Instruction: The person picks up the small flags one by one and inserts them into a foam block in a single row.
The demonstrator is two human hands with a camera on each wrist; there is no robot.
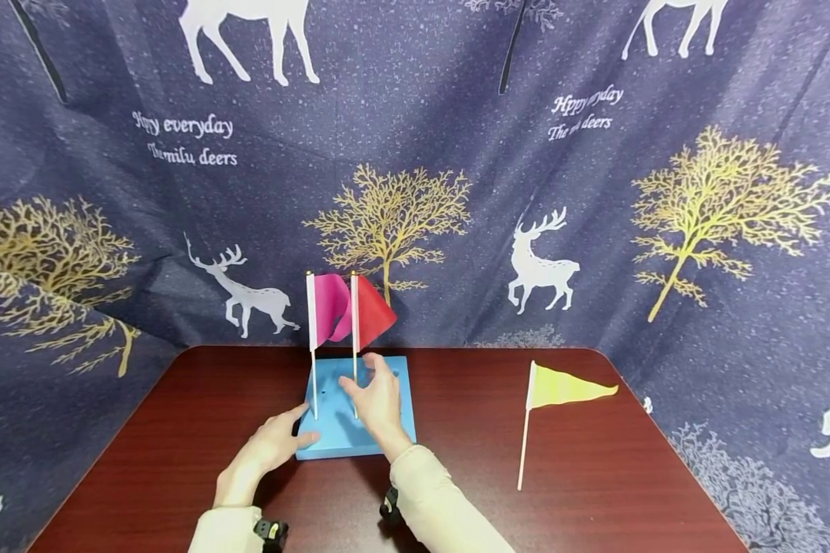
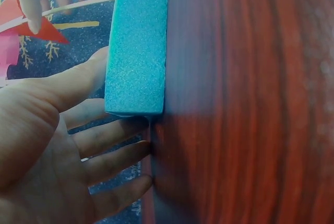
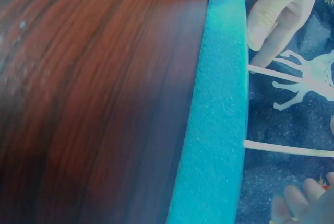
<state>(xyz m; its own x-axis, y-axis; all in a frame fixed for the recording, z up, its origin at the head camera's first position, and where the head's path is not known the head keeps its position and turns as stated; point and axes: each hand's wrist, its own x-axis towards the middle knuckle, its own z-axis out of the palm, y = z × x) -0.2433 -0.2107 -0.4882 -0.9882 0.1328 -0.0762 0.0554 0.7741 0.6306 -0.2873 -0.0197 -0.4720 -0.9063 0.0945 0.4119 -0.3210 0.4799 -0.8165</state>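
A blue foam block (image 1: 335,438) lies on the table, and two flags stand upright in it. The magenta flag (image 1: 327,307) is on the left, the red flag (image 1: 371,313) beside it. My left hand (image 1: 270,443) steadies the block's near left corner. In the left wrist view its thumb (image 2: 86,78) touches the block's upper edge, while the fingers extend along the side. My right hand (image 1: 378,397) is over the block by the red flag's stick (image 1: 355,369), thumb and fingers spread apart. A yellow flag (image 1: 563,388) lies on the table to the right.
The reddish-brown wooden table (image 1: 470,430) extends around the block. Behind it hangs a dark blue cloth (image 1: 443,115) printed with deer and golden trees. Small holes (image 1: 323,392) show in the block's top. Black devices (image 1: 272,531) are strapped at both wrists.
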